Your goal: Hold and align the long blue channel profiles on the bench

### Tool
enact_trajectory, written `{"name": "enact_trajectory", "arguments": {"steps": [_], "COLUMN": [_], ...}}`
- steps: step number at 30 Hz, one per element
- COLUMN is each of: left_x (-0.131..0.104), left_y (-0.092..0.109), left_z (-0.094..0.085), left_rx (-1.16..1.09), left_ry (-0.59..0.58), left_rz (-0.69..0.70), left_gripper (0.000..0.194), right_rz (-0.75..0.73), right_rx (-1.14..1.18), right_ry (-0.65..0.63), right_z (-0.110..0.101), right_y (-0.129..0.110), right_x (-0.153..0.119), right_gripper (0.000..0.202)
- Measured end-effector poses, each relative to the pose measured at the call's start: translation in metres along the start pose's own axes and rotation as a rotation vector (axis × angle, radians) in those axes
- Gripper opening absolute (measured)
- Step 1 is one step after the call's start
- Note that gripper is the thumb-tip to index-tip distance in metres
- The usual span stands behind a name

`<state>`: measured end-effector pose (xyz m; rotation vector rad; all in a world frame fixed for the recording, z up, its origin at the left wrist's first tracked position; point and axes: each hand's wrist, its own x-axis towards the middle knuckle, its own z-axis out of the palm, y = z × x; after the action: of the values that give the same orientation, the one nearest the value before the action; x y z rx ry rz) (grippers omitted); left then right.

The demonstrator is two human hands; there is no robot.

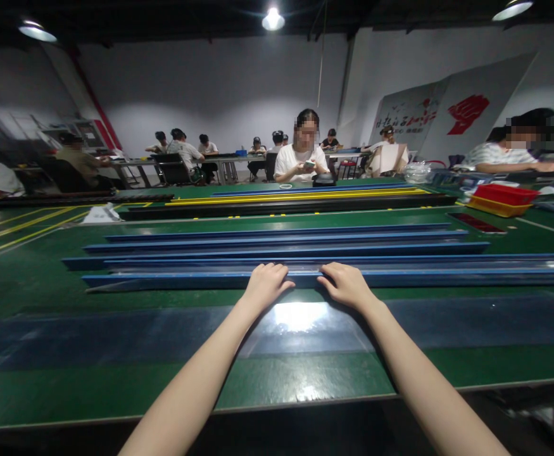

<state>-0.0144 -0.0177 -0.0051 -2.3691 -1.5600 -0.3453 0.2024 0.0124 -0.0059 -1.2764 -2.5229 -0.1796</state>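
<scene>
Both arms reach forward over a green table. My left hand (pixel 268 283) is closed over the near edge of a long blue strip (pixel 163 280), its thumb on the near side. A short way to the right, my right hand (pixel 346 282) grips the same strip, fingers over the top and thumb in front. Clear film shows along the strip's upper side. Several more long blue strips (pixel 277 248) lie parallel just behind it. Nearer to me, a wide clear plastic sheet (pixel 115 335) lies flat and reflects the light.
Black and yellow strips (pixel 295 197) lie across the far part of the table (pixel 324 380). At the right are a red bin (pixel 504 195) and a dark phone-like slab (pixel 477 222). A white folded piece (pixel 102 213) stands at left. Facing me, a person (pixel 300 158) holds a small object.
</scene>
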Motion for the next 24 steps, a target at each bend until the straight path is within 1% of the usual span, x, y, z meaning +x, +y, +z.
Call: {"name": "enact_trajectory", "arguments": {"steps": [6,17,24], "left_x": [-0.0002,0.0002,0.0002], "left_y": [0.0005,0.0013,0.0003], "left_z": [-0.0007,-0.0026,-0.0015], "left_rx": [-0.012,-0.027,-0.017], "left_ry": [-0.002,-0.04,-0.032], "left_rz": [0.0,-0.023,-0.018], "left_gripper": [0.028,0.029,0.03], "right_rz": [-0.003,-0.023,-0.036], "right_rx": [0.014,0.031,0.06], "right_ry": [-0.017,0.023,0.047], "right_z": [0.0005,0.0018,0.0025], "right_y": [-0.0003,0.0004,0.0011], "right_x": [0.0002,0.0005,-0.0002], "right_gripper": [0.026,0.03,0.032]}}
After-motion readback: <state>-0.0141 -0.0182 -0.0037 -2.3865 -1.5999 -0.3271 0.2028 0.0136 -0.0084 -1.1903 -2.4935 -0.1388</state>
